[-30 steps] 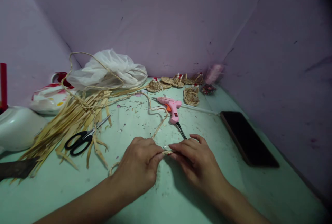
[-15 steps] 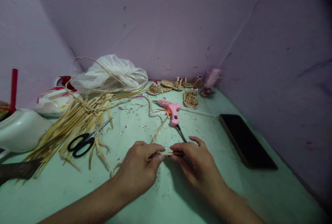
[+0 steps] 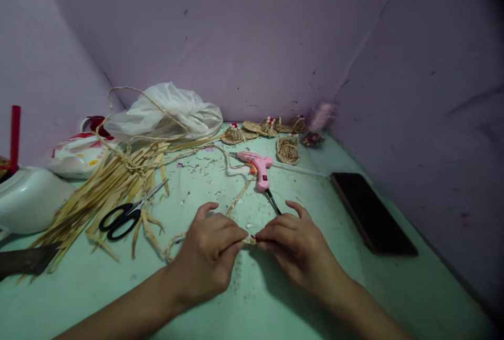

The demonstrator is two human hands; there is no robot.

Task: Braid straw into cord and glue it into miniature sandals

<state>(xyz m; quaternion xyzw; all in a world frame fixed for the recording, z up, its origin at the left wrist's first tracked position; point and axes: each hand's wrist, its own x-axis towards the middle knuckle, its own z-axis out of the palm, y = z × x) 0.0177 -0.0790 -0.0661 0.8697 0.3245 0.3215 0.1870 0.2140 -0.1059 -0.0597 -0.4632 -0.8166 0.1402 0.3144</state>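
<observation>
The fingers of the left hand (image 3: 214, 250) and right hand (image 3: 295, 243) are clamped on the braided cord (image 3: 249, 241), which spans between them, near centre of the table (image 3: 220, 324). The pink glue gun (image 3: 261, 167) lies farther away; scissors (image 3: 125, 219) lie left.

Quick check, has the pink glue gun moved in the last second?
No. Judged against the black phone, the pink glue gun lies in the same place, to its left; the whole view has just shifted slightly.

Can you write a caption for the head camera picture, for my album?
Two hands pinch a braided tan cord, a pink glue gun lying just beyond.
</observation>
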